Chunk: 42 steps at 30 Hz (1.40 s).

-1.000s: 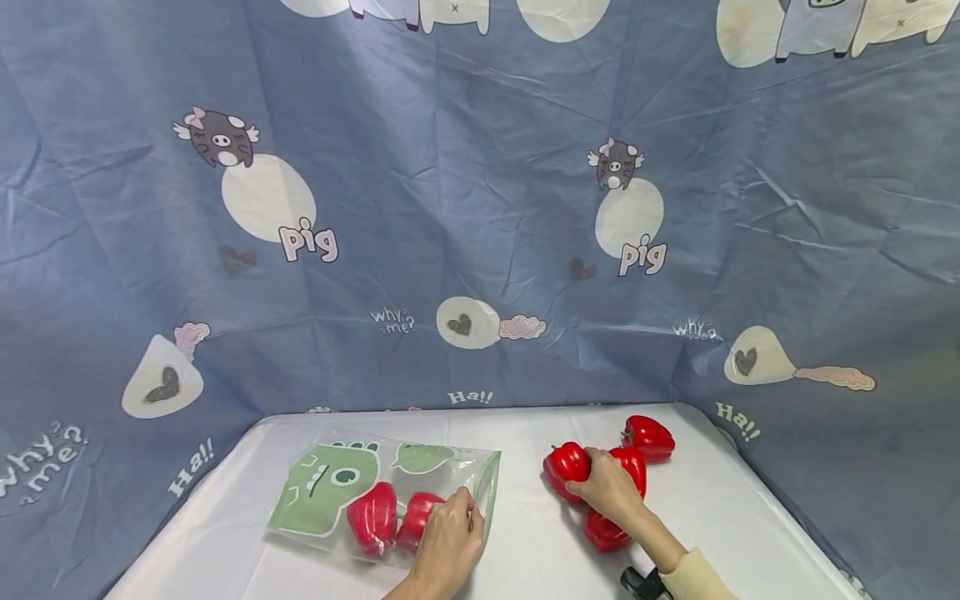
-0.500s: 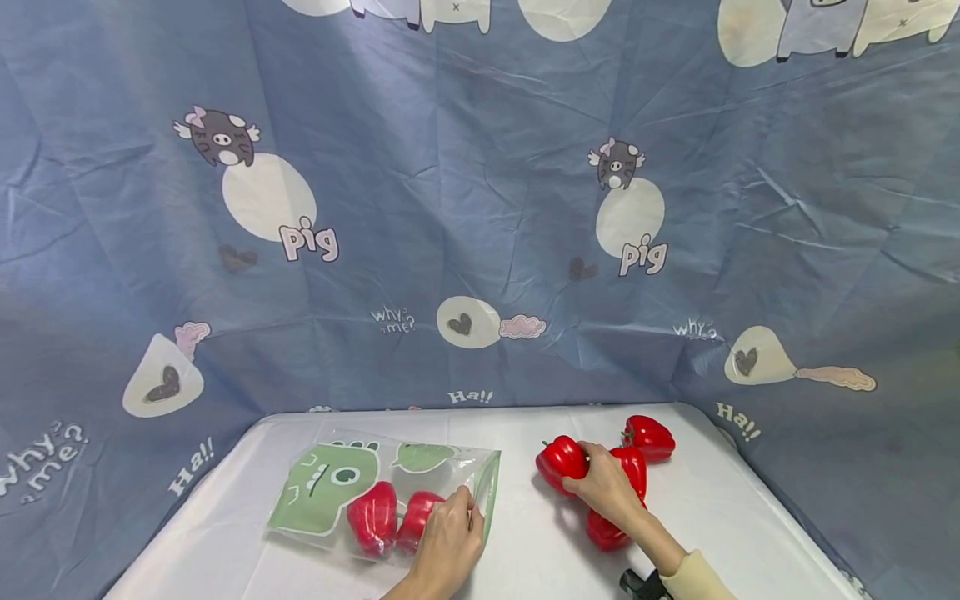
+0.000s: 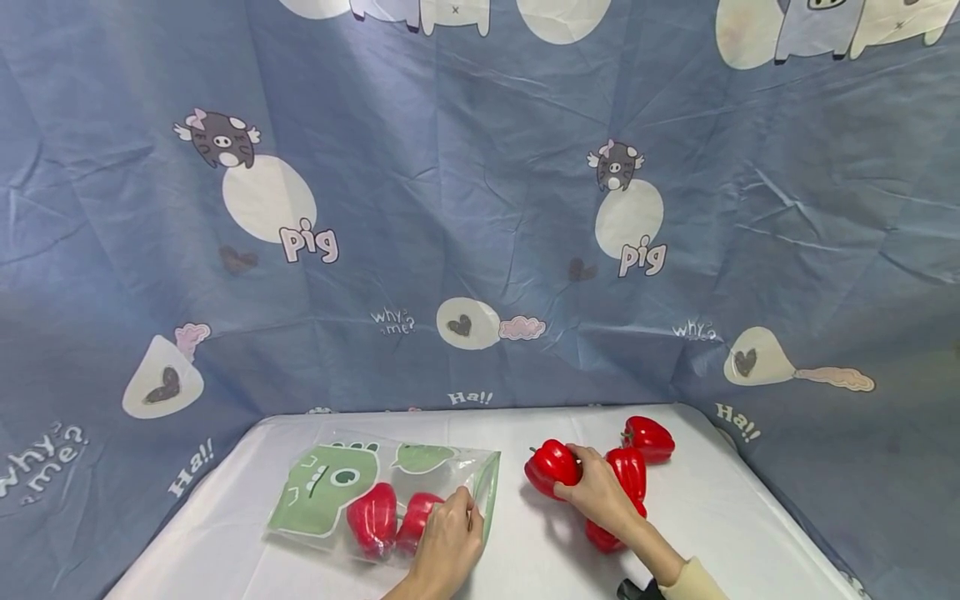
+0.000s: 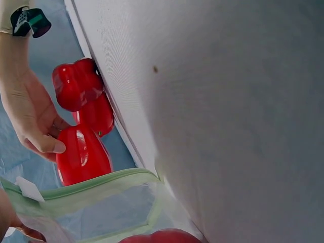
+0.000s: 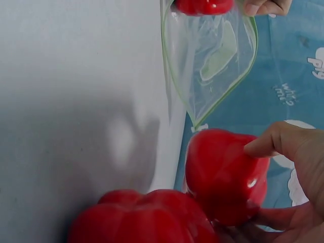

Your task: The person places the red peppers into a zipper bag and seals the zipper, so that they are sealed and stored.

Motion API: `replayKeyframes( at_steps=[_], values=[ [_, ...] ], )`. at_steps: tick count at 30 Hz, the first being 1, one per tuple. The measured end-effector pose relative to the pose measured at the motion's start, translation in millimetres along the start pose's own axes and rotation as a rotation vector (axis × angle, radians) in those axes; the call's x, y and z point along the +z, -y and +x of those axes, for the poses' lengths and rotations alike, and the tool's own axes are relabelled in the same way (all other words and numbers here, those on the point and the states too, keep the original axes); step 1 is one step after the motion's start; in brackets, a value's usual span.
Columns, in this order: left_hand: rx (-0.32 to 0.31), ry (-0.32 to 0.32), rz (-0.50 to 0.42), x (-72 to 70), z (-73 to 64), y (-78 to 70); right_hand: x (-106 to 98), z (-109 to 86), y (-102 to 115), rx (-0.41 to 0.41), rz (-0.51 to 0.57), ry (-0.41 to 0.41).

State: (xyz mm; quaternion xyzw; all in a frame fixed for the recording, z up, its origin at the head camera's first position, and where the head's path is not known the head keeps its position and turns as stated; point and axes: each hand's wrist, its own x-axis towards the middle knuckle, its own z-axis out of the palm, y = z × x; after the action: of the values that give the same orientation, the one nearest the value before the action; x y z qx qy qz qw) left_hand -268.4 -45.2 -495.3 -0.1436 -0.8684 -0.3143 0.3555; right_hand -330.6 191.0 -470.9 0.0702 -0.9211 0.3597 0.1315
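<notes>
A clear zip bag [image 3: 468, 467] with a green cartoon print lies on the left of the table, two red bell peppers [image 3: 372, 518] inside. My left hand [image 3: 447, 533] pinches the bag's upper edge at its mouth, which gapes in the right wrist view [image 5: 202, 66]. With thumb and fingers my right hand [image 3: 603, 492] grips another red bell pepper [image 3: 551, 468], its stem pointing left. That pepper seems raised off the cloth, with a shadow below it. Behind the right hand, two bell peppers [image 3: 630, 477] are partly hidden, and a third bell pepper [image 3: 650, 439] lies farther back.
White cloth [image 3: 517, 575] covers the table, its middle strip lying between bag and peppers. A blue printed curtain [image 3: 480, 208] hangs beyond the far edge. A dark wrist device [image 3: 640, 590] shows by the right sleeve.
My right hand has moved left with the bell pepper, away from the other peppers and toward the bag. The left hand and the bag have stayed in place.
</notes>
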Motion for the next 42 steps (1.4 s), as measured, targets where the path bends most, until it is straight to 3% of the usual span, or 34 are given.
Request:
replayKeyframes(
  at_steps=[12, 24, 42],
  values=[
    [-0.005, 0.002, -0.005, -0.9, 0.1, -0.6, 3.9, -9.9, 8.6, 0.019, 0.086, 0.085],
    [-0.015, 0.012, 0.001, -0.4, -0.6, -0.5, 16.0, -24.7, 14.0, -0.121, 0.056, 0.157],
    [-0.048, 0.05, 0.007, -0.8, -0.2, -0.7, 27.4, -31.3, 21.6, -0.179, 0.13, 0.242]
  ],
)
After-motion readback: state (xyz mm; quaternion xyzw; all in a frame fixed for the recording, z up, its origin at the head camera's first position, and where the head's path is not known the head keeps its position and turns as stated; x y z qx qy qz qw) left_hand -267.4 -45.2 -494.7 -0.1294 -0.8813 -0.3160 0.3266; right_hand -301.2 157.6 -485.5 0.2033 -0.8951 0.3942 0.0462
